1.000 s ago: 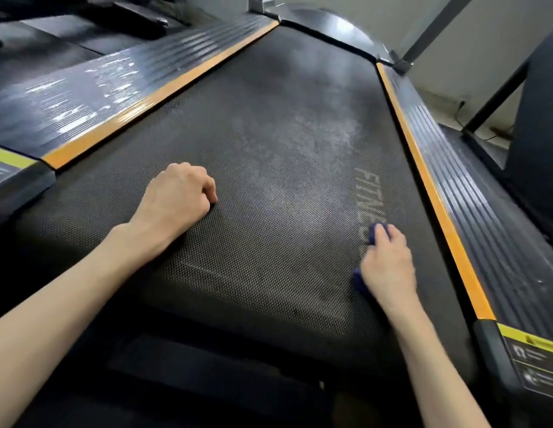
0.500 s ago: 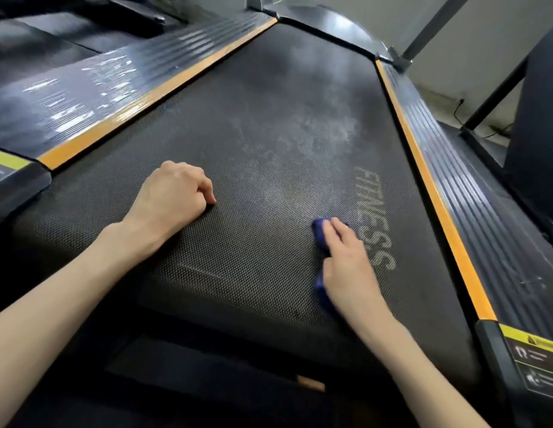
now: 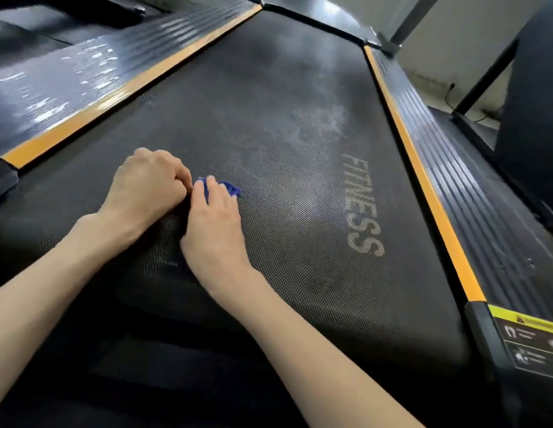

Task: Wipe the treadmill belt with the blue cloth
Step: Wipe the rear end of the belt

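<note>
Head view: right hand (image 3: pixel 215 225) pressed flat on blue cloth (image 3: pixel 229 188) atop treadmill belt (image 3: pixel 284 97) (FITNESS lettering (image 3: pixel 360 205) at 3 o'clock). Left hand (image 3: pixel 145 186) rested clenched, empty, at 9 o'clock.

The word "FITNESS" (image 3: pixel 360 205) stands in pale grey capitals on the treadmill belt (image 3: pixel 269 88), well to the right of the right hand (image 3: pixel 213 223), its letters running lengthwise along the belt; further right and nearer than that hand, a yellow-topped warning label (image 3: pixel 531 338) sits on the side rail's end cap (image 3: pixel 479 322); it bears a triangle sign and pictograms; its words are too small to read.
</note>
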A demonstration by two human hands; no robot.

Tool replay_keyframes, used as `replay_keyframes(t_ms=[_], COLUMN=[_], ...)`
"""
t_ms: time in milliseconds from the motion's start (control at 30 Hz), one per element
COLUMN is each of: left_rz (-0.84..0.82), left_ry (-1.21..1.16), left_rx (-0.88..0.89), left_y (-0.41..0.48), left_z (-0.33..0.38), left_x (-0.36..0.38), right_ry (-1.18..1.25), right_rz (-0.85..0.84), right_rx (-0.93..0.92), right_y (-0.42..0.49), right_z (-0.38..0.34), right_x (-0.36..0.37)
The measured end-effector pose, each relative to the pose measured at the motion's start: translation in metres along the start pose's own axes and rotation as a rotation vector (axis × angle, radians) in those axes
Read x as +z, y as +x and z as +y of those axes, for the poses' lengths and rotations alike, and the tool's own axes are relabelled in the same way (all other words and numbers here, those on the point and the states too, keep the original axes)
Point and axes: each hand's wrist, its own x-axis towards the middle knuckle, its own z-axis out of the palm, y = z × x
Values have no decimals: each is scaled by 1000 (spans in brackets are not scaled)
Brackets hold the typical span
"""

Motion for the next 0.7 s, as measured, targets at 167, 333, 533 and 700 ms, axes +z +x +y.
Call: replay_keyframes(t_ms=[167,333,533,700], left_rz=[-41,1,16,-6], left_ry=[-50,-53,-35,-5], left_rx=[-44,-24,-11,10], left_y=[-1,-6,-6,-9], left_z=[-1,-3,-3,-2], left_x=[4,8,7,10], right_ry=[-18,-104,-25,148], right_rz=[60,140,178,26], right_rx=[150,504,2,-24], right_y=[-45,-55,-30,-19], right_z=[102,181,59,82], right_x=[-42,-70,-5,-16])
